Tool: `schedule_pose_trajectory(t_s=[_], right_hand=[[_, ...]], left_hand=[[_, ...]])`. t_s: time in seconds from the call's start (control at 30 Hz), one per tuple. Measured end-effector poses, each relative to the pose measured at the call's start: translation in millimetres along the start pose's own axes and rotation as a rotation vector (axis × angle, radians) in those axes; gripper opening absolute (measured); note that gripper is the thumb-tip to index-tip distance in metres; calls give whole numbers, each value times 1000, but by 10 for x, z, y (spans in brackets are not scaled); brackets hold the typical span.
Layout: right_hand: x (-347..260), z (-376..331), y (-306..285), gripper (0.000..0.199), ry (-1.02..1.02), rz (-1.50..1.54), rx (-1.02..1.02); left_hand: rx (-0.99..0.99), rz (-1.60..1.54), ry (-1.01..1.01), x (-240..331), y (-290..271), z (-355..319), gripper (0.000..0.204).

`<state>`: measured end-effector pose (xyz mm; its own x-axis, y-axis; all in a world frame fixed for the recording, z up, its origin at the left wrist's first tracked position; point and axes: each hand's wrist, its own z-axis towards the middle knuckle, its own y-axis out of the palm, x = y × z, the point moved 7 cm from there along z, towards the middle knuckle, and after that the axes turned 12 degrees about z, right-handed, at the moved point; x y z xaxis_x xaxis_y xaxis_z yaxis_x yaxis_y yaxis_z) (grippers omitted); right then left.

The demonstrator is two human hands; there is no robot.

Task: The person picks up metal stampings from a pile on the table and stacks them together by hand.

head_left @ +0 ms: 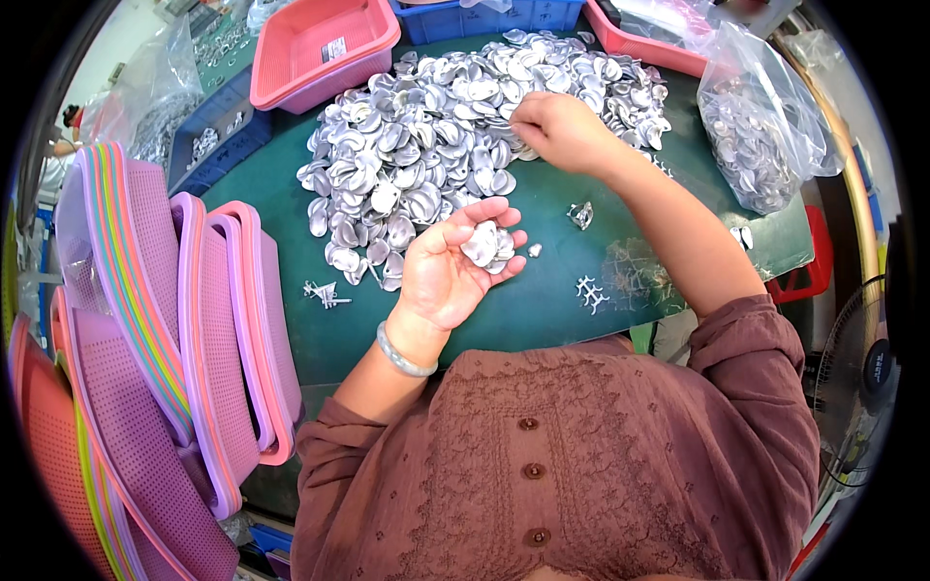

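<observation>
Cupping silvery shells [484, 244] in the half-open left hand [450, 266] — right hand [557, 131] pinches into the pile [436, 136].

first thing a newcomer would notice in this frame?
The big heap of silvery, shell-shaped metal pieces spread over the far half of the green table, with the right hand reaching into it. Nearer, the left hand lies palm up, cradling a few of those pieces. On the person's left, a stack of purple and pink mesh trays stands on edge.
</observation>
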<state>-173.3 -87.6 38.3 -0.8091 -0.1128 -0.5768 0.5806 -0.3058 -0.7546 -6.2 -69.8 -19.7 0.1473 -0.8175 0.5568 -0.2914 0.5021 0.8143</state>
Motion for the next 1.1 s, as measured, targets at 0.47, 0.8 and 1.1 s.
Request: schedule_pose_trajectory(t_s=[0.47, 0.8, 1.1], right_hand=[[-346, -309, 80, 16, 334, 945, -342], [169, 63, -184, 18, 28, -79, -7], [162, 199, -164, 24, 70, -236, 0]], left_hand=[[99, 0, -68, -58, 39, 9, 43], [118, 54, -91, -117, -45, -4, 31], [122, 17, -80, -82, -35, -5, 29]])
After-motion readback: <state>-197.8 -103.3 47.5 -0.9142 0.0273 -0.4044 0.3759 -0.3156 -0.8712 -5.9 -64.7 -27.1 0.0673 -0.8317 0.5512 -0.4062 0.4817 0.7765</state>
